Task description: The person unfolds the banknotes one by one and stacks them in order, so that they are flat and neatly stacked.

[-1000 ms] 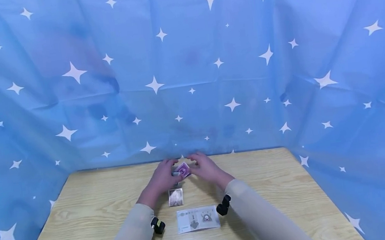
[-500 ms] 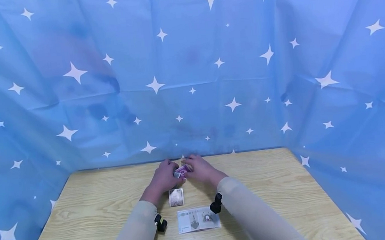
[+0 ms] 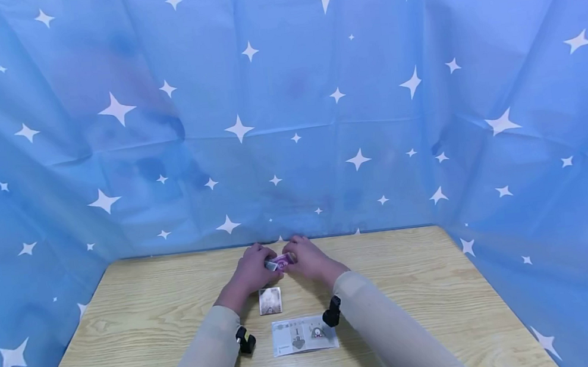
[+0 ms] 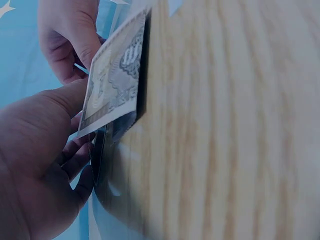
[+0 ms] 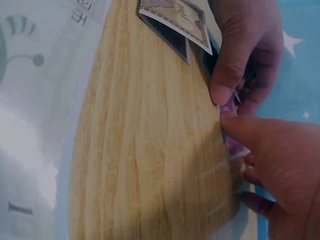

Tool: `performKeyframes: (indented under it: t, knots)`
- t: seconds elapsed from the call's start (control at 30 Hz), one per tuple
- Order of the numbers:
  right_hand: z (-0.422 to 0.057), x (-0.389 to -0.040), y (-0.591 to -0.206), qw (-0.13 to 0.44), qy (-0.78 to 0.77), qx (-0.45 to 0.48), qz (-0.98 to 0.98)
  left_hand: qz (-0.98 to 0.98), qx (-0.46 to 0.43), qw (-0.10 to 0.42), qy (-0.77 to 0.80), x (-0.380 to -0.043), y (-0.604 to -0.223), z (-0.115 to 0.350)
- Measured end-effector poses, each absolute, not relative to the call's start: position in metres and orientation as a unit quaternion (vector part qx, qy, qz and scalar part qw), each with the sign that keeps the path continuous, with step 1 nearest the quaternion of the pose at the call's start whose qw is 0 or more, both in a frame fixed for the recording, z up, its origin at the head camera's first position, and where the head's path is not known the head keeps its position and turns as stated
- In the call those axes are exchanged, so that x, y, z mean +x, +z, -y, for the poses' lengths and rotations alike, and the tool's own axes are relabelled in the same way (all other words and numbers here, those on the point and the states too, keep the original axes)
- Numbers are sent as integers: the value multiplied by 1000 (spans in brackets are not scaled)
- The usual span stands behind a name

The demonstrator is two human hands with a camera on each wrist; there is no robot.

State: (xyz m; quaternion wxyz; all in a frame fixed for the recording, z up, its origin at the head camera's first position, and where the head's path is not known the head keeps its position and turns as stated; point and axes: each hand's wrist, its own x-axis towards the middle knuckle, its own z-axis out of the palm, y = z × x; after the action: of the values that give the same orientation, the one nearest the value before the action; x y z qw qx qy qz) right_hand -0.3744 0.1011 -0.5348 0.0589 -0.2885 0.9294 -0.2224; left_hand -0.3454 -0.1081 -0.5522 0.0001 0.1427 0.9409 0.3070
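In the head view a folded purple banknote is between my two hands near the table's far edge. My right hand pinches its right end; in the right wrist view the thumb lies over the purple paper. My left hand grips the other end, its thumb beside the right thumb. A pale teal piece shows at the left fingers; how it joins the purple note is hidden. Nearer stands a folded brown banknote, its top leaf raised in the left wrist view.
A larger pale banknote, printed with a 1 and a cartoon figure, lies close to the front between the forearms. Everything is on a light wooden table. A blue starry curtain hangs behind and at the sides.
My right hand has moved left, closer to my left hand. The purple note, earlier a tilted square face, now shows as a narrower strip between both hands. Both other notes stay put.
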Motion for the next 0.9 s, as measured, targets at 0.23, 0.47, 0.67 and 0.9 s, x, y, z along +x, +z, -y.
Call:
performKeyframes:
  t: [0.23, 0.47, 0.67, 0.9]
  knots:
    - [-103, -377, -538, 75, -242, -264, -931, -939, 141, 12, 312, -346, -552, 109]
    - [-104, -378, -541, 77, -266, -258, -925, -938, 145, 14, 313, -348, -551, 109]
    - [-108, -379, -545, 87, -310, -244, -915, -933, 167, 8, 320, -351, -550, 107]
    - [-108, -379, -551, 75, -341, -237, -906, -930, 176, -2, 322, -349, -551, 106]
